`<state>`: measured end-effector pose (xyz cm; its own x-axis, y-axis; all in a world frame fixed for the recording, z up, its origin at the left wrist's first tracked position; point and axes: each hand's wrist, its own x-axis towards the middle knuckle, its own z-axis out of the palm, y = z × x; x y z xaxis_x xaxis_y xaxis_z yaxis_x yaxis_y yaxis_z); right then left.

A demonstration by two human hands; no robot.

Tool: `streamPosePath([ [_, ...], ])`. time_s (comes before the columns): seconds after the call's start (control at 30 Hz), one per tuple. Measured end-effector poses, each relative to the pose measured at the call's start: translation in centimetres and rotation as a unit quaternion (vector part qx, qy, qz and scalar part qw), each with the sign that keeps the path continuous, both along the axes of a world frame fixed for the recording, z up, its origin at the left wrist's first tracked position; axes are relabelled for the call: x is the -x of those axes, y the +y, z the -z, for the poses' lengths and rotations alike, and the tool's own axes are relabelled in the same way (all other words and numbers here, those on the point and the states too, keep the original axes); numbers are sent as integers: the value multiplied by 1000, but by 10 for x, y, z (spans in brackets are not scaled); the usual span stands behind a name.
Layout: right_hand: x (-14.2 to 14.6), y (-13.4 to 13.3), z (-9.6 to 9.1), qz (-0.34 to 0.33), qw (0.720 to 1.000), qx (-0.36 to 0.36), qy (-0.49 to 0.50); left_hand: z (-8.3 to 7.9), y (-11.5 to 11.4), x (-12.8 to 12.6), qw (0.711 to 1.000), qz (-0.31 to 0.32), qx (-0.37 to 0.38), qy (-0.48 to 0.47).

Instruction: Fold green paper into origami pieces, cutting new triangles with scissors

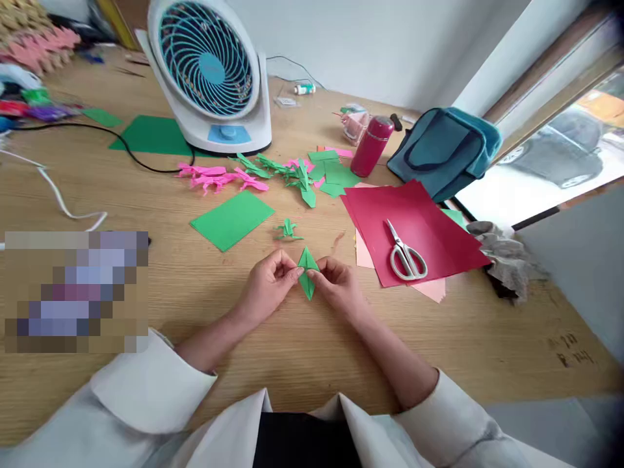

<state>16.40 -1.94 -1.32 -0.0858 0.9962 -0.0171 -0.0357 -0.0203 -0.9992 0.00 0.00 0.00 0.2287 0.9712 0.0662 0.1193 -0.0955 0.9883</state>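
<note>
A green folded paper [308,286], shaped like a long diamond with a crease down its middle, is pinched from both sides above the wooden table. My left hand [272,281] is closed on its left edge, thumb and fingertips together. On the opposite edge, my right hand [340,287] grips it the same way, with the thumb lying on the front. Just beyond the hands stands a small green origami frog [288,229]. A stack of green paper [233,220] lies to the left of the frog.
Pink origami figures [221,177] and green origami figures [303,182] lie farther back, before a white fan [214,71]. To the right, scissors [407,255] rest on red paper sheets [429,221]. Behind are a red bottle [372,147] and a teal bag [441,153]. A blurred-out patch covers the left.
</note>
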Motion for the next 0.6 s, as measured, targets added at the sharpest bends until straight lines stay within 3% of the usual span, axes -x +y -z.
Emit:
streamPosePath([
  [0.33,1,-1,-2,4,1000,-2,3,3,-1,0,999,0,-37,15],
  [0.6,1,-2,-3,10,1000,3,-1,3,1,-2,998,18,32,-60],
])
